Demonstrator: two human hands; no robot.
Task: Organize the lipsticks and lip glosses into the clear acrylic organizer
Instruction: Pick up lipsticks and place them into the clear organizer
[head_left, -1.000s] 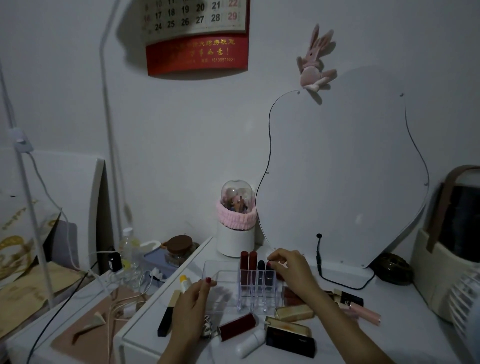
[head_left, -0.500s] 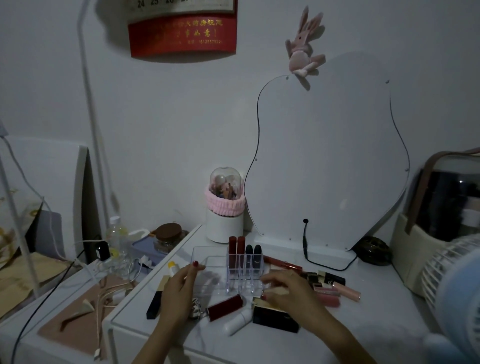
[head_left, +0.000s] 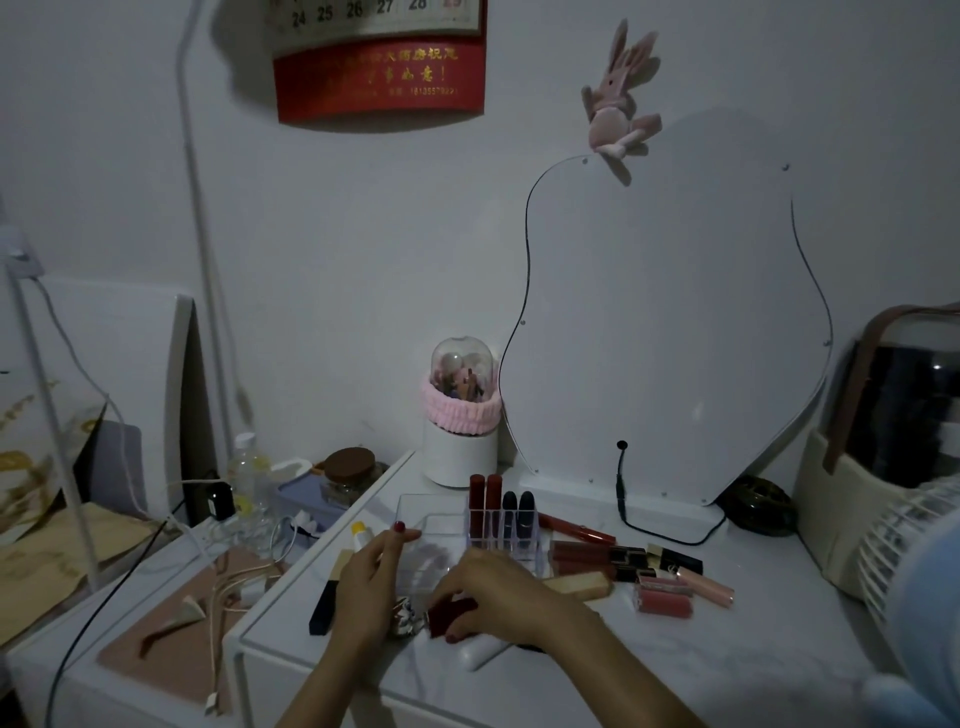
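Observation:
The clear acrylic organizer (head_left: 434, 512) stands on the white table (head_left: 675, 670). Two red tubes (head_left: 485, 491) and two dark-capped ones (head_left: 518, 506) stand upright in its right-hand slots. My left hand (head_left: 366, 587) rests against the organizer's front left wall, fingers apart. My right hand (head_left: 498, 592) is closed around a dark red lipstick (head_left: 451, 613) lying just in front of the organizer. Loose lipsticks and glosses lie to the right: a slim red gloss (head_left: 576, 527), a gold tube (head_left: 579, 584), pink glosses (head_left: 665, 597), black-and-gold tubes (head_left: 672, 558). A black tube (head_left: 323, 605) lies left of my left hand.
A white tube (head_left: 485, 649) lies under my right wrist. Behind the organizer stand a white brush holder with a pink band (head_left: 460, 431) and a curvy mirror (head_left: 670, 332) with its cable. A fan (head_left: 914, 545) and a beige case (head_left: 883, 467) fill the right. Cables and bottles crowd the lower left shelf.
My right hand left the organizer's slots, swept down over the loose tubes and moved left onto the dark red lipstick. The left hand stayed at the organizer. The camera tilted.

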